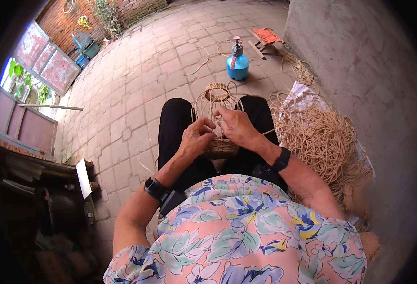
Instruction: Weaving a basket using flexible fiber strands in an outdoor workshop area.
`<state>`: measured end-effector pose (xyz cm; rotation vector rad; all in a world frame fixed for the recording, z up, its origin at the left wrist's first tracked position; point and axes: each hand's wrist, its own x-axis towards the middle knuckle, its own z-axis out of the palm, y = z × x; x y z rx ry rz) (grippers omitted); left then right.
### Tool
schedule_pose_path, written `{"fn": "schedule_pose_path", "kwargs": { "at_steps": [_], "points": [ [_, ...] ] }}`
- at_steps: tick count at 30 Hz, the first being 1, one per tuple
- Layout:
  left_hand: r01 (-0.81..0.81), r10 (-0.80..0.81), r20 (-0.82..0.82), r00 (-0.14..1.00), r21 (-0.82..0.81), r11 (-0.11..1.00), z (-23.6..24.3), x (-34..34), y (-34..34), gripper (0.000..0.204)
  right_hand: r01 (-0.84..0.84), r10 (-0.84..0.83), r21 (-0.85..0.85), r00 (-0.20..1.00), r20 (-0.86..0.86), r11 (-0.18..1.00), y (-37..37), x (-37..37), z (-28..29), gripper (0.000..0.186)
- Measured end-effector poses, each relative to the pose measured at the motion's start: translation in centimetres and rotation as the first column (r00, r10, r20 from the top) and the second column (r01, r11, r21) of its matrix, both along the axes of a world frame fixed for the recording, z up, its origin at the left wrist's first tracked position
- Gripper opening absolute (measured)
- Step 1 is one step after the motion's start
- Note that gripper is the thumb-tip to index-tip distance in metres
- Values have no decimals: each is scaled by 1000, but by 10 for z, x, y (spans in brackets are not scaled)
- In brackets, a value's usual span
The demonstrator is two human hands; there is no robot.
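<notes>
Between my knees sits a partly woven basket with a bound ring (217,93) at its far end, thin spokes fanning from it, and a tightly woven brown band (221,148) nearest me. My left hand (197,138) is closed at the spokes just above this band, on its left side. Across from it, my right hand (237,127) has its thumb and forefinger bent together on a strand of cord among the spokes. A length of cord (269,131) runs from the work toward the right. The exact grip of the fingertips is partly hidden.
A big tangled heap of tan cord (315,137) lies on a white sheet (303,94) to my right, beside a grey wall (360,71). Ahead stand a blue pump sprayer (238,67) and a low folding stool (266,38). Dark clutter (52,208) fills the left.
</notes>
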<state>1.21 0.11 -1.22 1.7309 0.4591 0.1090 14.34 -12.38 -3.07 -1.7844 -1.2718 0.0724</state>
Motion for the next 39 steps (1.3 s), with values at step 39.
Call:
{"fn": "schedule_pose_path", "kwargs": {
  "at_steps": [39],
  "points": [
    [48,-42,-23,999,344,938,5,-5,-6,22,131,47,115,439,-897,985,-17,21,-12,23]
  ]
}}
